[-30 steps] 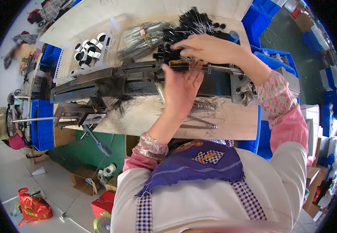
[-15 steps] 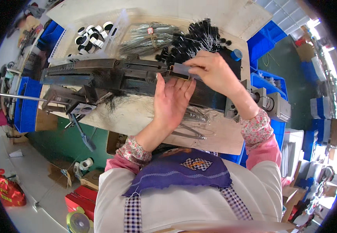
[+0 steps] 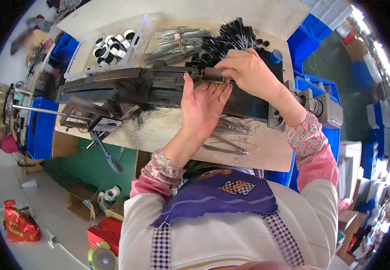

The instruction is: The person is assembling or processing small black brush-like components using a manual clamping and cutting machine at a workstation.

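Observation:
A long dark metal machine (image 3: 123,85) with a coil spring on its left end lies across the bench. My left hand (image 3: 201,105) is palm up at its near side, thumb apart and fingers stretched out under a small metal block (image 3: 213,73). My right hand (image 3: 249,69) is closed at the block's right end, thumb and fingertips pinched together. What sits between those fingertips is too small to make out. Loose black bristles (image 3: 147,110) hang from the machine left of my left hand. Behind my right hand lies a heap of black twisted-wire brushes (image 3: 235,33).
A clear plastic basket (image 3: 76,60) holds several black-and-white rolls. Beside it lies a bundle of metal wires (image 3: 165,47). Bent wires (image 3: 231,139) rest on the near bench. A blue tape roll (image 3: 276,56) stands right of the brushes. Blue crates (image 3: 309,33) flank the bench.
The whole view has shifted slightly, moving the bench to the right in the picture. Both hands stay at the metal block, which looks tilted differently and darker now.

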`<state>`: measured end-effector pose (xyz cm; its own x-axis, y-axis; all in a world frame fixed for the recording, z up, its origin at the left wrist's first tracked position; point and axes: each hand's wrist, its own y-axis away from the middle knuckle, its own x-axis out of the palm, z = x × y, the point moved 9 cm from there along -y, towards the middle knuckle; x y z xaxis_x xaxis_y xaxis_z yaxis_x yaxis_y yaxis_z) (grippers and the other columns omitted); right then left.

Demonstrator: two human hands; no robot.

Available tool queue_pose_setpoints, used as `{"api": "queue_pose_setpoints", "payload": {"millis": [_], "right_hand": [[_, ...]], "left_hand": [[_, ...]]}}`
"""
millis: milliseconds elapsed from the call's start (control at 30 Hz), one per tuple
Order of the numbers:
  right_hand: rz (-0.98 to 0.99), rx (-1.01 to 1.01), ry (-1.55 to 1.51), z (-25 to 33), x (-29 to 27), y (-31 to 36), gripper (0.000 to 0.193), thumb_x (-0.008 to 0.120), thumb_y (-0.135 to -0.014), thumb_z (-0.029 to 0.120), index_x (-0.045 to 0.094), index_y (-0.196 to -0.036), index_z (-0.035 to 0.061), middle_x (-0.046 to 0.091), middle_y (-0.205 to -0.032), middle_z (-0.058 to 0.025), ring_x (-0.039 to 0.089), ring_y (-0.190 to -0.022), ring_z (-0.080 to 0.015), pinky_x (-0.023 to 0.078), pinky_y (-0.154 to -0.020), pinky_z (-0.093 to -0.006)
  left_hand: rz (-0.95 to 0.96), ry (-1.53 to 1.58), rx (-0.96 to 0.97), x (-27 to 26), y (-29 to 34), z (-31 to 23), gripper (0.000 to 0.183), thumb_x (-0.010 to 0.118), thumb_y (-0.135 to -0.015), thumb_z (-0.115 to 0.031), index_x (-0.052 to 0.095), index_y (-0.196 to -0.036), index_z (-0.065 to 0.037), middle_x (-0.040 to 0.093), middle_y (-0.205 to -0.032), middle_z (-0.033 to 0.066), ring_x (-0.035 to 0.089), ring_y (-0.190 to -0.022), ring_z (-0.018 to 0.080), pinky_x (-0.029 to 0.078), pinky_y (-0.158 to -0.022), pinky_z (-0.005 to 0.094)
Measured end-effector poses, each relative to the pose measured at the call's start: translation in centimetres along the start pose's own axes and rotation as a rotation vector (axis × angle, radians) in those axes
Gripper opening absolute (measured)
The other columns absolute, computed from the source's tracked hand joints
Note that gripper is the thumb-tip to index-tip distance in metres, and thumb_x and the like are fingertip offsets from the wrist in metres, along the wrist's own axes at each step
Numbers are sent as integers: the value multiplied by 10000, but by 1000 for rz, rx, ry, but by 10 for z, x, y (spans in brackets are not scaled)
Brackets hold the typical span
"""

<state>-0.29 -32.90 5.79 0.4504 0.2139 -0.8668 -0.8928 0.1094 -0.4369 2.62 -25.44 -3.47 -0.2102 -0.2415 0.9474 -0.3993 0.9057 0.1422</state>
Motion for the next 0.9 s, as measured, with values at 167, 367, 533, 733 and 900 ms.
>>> {"api": "queue_pose_setpoints", "payload": {"millis": [167, 367, 533, 733, 900], "right_hand": [[-94, -141, 82, 38, 0, 11, 226, 622, -674, 107, 632, -900, 103, 579, -811, -46, 598, -841, -230, 455, -731, -352], [-62, 192, -7, 23, -23, 8, 204, 540, -857, 86, 540, -1059, 57, 623, -660, -149, 632, -612, -354, 499, -539, -426], [213, 105, 200, 44, 9, 12, 338, 583, -751, 41, 539, -1073, -53, 600, -633, -185, 634, -610, -345, 485, -518, -418], [78, -56, 291, 51, 13, 13, 104, 611, -725, 91, 583, -744, -7, 633, -673, -141, 673, -630, -282, 525, -510, -390], [181, 254, -119, 33, 11, 69, 247, 557, -802, 55, 491, -1039, 40, 618, -788, -152, 613, -758, -380, 485, -637, -425]], "left_hand": [[66, -28, 1, -4, 5, 0, 671, 303, -958, -585, 524, -1053, 41, 570, -1054, 117, 507, -1125, 240, 374, -1028, 372], [-56, -55, 58, -13, 7, -12, 570, 296, -967, -568, 492, -886, -39, 532, -956, 73, 502, -1086, 235, 318, -1066, 420], [175, 160, -33, 7, 6, -14, 683, 312, -959, -564, 476, -1105, 84, 525, -1187, 183, 455, -1196, 307, 303, -1079, 416], [-111, -98, -48, -14, 4, -11, 512, 407, -968, -472, 514, -1043, 23, 555, -1127, 138, 497, -1118, 272, 350, -1033, 409], [-99, -213, 76, -21, 3, -5, 373, 441, -982, -318, 502, -1085, 35, 551, -1129, 144, 497, -1140, 277, 358, -1062, 416]]}}
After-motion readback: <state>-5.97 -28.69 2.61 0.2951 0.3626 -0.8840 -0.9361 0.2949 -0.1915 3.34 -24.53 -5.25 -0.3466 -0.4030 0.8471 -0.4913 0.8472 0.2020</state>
